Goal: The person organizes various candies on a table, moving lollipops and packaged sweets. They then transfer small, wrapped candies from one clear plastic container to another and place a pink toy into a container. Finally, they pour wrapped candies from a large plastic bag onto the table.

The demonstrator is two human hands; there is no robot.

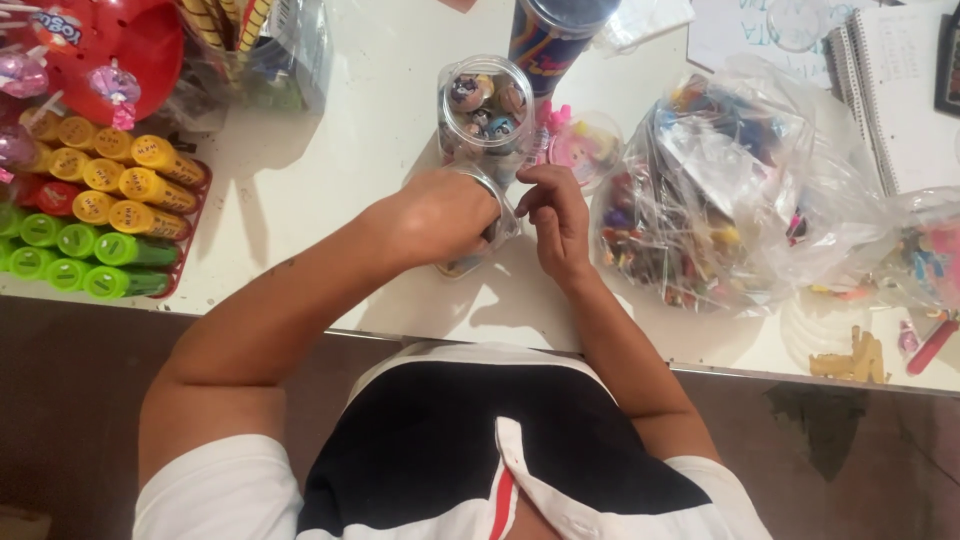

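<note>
- My left hand point(440, 215) is curled over the mouth of a small clear plastic jar point(478, 232) that lies tipped on the white countertop point(330, 170); the fingers are hidden behind or inside the rim, so I cannot tell whether they pinch anything.
- My right hand point(556, 218) sits just beside that jar on the other side, fingers bent loosely toward its opening, thumb near the rim; I cannot tell if it grips anything.
- Just beyond my hands stands a taller clear plastic jar point(487, 105) filled with small round colourful trinkets, upright and open at the top.
- Behind it is a tall dark printed canister point(550, 40), and next to it a small round pink-lidded container point(583, 148).
- To my right lies a large crumpled clear plastic bag point(720, 200) stuffed with mixed coloured sweets, with a second clear bag point(925, 255) at the far right edge.
- To my left, a red tray point(185, 235) holds rows of yellow and green capped tubes point(110, 215), with red ones at the edge.
- A spiral notebook point(895, 90) lies at the top right corner.
</note>
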